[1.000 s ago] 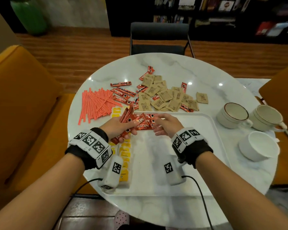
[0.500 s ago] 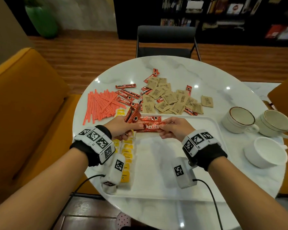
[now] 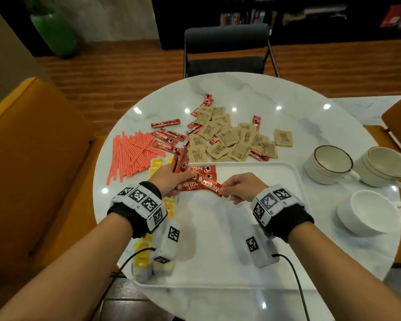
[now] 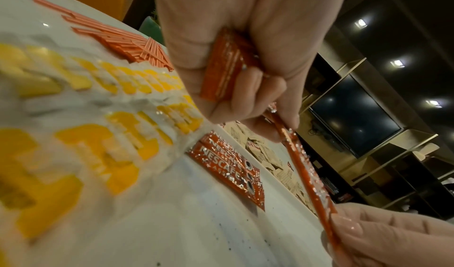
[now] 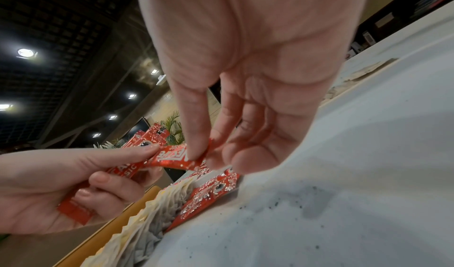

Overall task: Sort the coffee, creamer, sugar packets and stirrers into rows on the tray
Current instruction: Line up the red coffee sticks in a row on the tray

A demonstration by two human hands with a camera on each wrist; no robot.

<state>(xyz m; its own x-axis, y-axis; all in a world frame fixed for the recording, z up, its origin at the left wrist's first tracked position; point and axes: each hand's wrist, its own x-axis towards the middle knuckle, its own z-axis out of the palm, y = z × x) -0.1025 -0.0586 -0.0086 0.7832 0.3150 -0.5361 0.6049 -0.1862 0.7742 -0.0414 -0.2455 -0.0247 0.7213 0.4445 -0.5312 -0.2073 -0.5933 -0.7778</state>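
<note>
The left hand (image 3: 171,179) was clenched round a bunch of red coffee sticks (image 3: 180,161), their tops fanning out toward 12 o'clock above the fist. The same hand's thumb & fingers also pinched one end of a single coffee stick (image 3: 210,184) held above the tray (image 3: 287,181). The right hand (image 3: 240,187) pinched the other end of that stick betw. thumb & forefinger, other fingers loosely curled. In the right wrist view the thumb pad (image 5: 196,150) pressed on the stick's printed face. The stick spanned the gap betw. both hands, tilted, over the tray's far edge.

On the tray, just under the hands, a few coffee sticks (image 4: 233,172) lay flat side by side near the far left corner. A row of yellow-and-white creamer packets (image 3: 144,253) ran along the tray's left edge, from approx. 7 to 9 o'clock, partly hidden by the left wrist.

Off the tray, on the round marble table (image 3: 287,100): pink stirrers (image 3: 132,154) in a loose heap at 10 o'clock; brown sugar packets (image 3: 232,140) piled at 12 o'clock, w/ more red coffee sticks mixed in and scattered beside them. Three cups (image 3: 329,163) stood at 2–3 o'clock, right of the tray. A dark chair (image 3: 225,49) stood beyond the table at 12 o'clock.
</note>
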